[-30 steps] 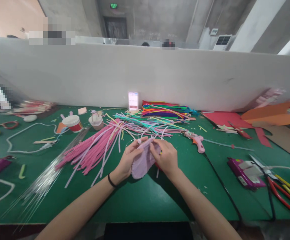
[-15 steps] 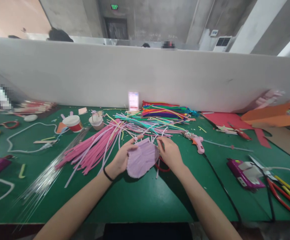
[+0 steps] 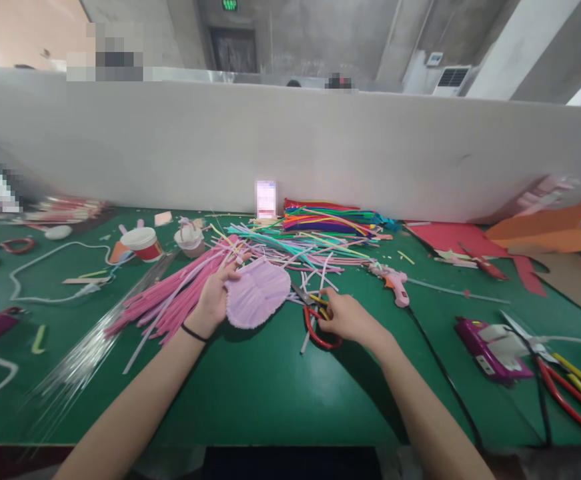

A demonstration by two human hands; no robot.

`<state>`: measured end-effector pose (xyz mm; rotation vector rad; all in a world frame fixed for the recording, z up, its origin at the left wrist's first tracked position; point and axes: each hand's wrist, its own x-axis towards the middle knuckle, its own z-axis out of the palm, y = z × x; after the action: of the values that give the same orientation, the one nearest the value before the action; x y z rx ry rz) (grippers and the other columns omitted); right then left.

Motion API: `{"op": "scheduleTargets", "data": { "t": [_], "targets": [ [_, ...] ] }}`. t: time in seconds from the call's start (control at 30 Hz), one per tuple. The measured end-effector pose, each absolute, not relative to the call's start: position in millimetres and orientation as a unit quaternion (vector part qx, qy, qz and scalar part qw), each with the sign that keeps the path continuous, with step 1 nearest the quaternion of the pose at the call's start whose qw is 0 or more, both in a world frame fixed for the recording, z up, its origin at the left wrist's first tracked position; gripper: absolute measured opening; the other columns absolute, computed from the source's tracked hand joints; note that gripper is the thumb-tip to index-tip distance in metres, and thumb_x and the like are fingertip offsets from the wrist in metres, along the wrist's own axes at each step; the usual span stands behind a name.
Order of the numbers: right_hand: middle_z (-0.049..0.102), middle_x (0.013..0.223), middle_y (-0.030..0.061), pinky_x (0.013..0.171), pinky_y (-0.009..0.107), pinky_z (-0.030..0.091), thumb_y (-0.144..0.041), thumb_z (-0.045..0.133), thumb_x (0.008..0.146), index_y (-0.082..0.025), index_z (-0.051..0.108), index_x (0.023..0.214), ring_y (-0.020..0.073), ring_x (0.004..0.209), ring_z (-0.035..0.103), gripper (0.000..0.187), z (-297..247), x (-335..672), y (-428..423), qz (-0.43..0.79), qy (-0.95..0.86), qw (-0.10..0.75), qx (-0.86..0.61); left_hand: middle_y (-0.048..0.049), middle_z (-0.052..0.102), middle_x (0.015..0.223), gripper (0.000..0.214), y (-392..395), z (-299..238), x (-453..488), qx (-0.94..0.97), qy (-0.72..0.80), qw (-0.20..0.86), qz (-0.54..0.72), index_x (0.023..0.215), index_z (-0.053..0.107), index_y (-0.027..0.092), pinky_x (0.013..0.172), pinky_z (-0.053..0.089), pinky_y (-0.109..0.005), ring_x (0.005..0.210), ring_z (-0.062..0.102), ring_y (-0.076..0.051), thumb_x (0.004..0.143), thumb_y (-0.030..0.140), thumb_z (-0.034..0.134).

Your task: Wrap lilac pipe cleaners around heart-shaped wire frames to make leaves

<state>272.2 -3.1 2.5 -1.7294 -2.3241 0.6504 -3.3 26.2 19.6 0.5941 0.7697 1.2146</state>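
Note:
In my left hand [image 3: 215, 297] is a flat, rounded lilac piece made of pipe cleaners [image 3: 259, 293], pinched at its left edge. To its right, my right hand [image 3: 347, 317] has its fingers on the handles of scissors [image 3: 315, 319] with one red and one yellow grip. The scissor blades point left toward the lilac piece, their tips close to its right edge. Lilac pipe cleaner offcuts [image 3: 304, 341] lie under and around the scissors. A bundle of pink pipe cleaners [image 3: 170, 303] spreads out beside and behind my left hand.
Multicoloured pipe cleaners [image 3: 327, 220] are piled behind my hands, near a lit phone [image 3: 265, 200]. A pink glue gun [image 3: 395, 283] lies on the right, with a purple power strip [image 3: 490, 350] beyond it. Clear thin sticks [image 3: 85, 353] and a paper cup [image 3: 143, 244] are on the left.
My left hand has moved left and slightly up with the lilac piece. My right hand has left the piece's edge and come down onto the scissors on the table.

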Motion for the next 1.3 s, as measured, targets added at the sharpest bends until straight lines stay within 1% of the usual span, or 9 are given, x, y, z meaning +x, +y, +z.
{"op": "scheduleTargets", "data": {
  "t": [0.17,0.27,0.4,0.47,0.57,0.67,0.87,1.1,1.3],
  "targets": [
    [0.062,0.067,-0.0011,0.052,0.024,0.035,-0.03,0.066,0.072,-0.015,0.051,0.121,0.0121,0.055,0.052,0.054,14,291,3,0.395,-0.678,0.209,-0.584,-0.0117,0.066,0.113,0.069,28,18,-5,0.26,0.342,0.713,0.554,0.132,0.048,0.015,0.089,0.05,-0.047,0.096,0.066,-0.029,0.064,0.003,0.049],
    [0.058,0.068,-0.0028,0.051,0.023,0.037,-0.035,0.073,0.067,-0.015,0.051,0.12,0.0108,0.055,0.05,0.061,16,288,3,0.491,-0.619,0.306,-0.531,-0.011,0.067,0.113,0.069,29,17,-6,0.259,0.327,0.715,0.561,0.131,0.048,0.015,0.091,0.049,-0.047,0.096,0.066,-0.028,0.064,0.002,0.049],
    [0.054,0.067,-0.004,0.054,0.024,0.04,-0.036,0.076,0.063,-0.017,0.057,0.09,0.0109,0.058,0.049,0.038,10,274,2,0.469,-0.622,0.413,-0.471,-0.0115,0.067,0.112,0.066,28,15,-4,0.261,0.313,0.714,0.569,0.129,0.05,0.014,0.092,0.048,-0.048,0.097,0.065,-0.029,0.064,0.003,0.049],
    [0.057,0.071,-0.0019,0.06,0.026,0.044,-0.038,0.071,0.068,-0.018,0.056,0.088,0.0134,0.063,0.054,0.032,6,268,2,0.438,-0.62,0.448,-0.471,-0.0118,0.067,0.112,0.063,27,16,-1,0.261,0.304,0.715,0.573,0.127,0.052,0.013,0.092,0.048,-0.049,0.097,0.065,-0.03,0.065,0.005,0.049],
    [0.063,0.082,0.0024,0.072,0.031,0.047,-0.04,0.064,0.075,-0.019,0.057,0.094,0.0178,0.074,0.059,0.029,1,263,3,0.373,-0.633,0.47,-0.489,-0.0117,0.067,0.112,0.059,24,18,2,0.249,0.285,0.729,0.571,0.125,0.053,0.012,0.092,0.047,-0.05,0.097,0.065,-0.03,0.066,0.008,0.048],
    [0.065,0.086,0.0049,0.076,0.034,0.048,-0.042,0.063,0.075,-0.02,0.056,0.096,0.0199,0.077,0.062,0.031,-1,260,3,0.331,-0.629,0.488,-0.507,-0.0114,0.066,0.113,0.06,21,20,5,0.238,0.271,0.742,0.565,0.127,0.052,0.013,0.092,0.047,-0.052,0.097,0.065,-0.031,0.067,0.009,0.048],
    [0.065,0.08,0.0032,0.07,0.034,0.051,-0.046,0.059,0.08,-0.022,0.05,0.1,0.0199,0.074,0.065,0.033,-4,252,0,0.441,-0.569,0.53,-0.449,-0.0118,0.067,0.112,0.061,17,25,9,0.231,0.266,0.749,0.561,0.128,0.052,0.013,0.088,0.049,-0.052,0.093,0.067,-0.031,0.067,0.008,0.047],
    [0.055,0.07,-0.0041,0.059,0.028,0.046,-0.047,0.069,0.07,-0.022,0.046,0.088,0.0132,0.058,0.053,0.039,8,244,-6,0.392,-0.561,0.536,-0.495,-0.0131,0.069,0.108,0.06,17,22,9,0.22,0.271,0.749,0.563,0.13,0.05,0.013,0.083,0.051,-0.052,0.087,0.068,-0.031,0.071,0.013,0.046],
    [0.056,0.074,-0.0026,0.063,0.029,0.047,-0.048,0.068,0.071,-0.023,0.042,0.094,0.0156,0.068,0.057,0.043,8,242,-8,0.391,-0.563,0.547,-0.48,-0.0134,0.07,0.104,0.058,16,20,10,0.219,0.266,0.763,0.547,0.132,0.049,0.012,0.08,0.052,-0.051,0.085,0.069,-0.031,0.074,0.017,0.046]
  ]
}}
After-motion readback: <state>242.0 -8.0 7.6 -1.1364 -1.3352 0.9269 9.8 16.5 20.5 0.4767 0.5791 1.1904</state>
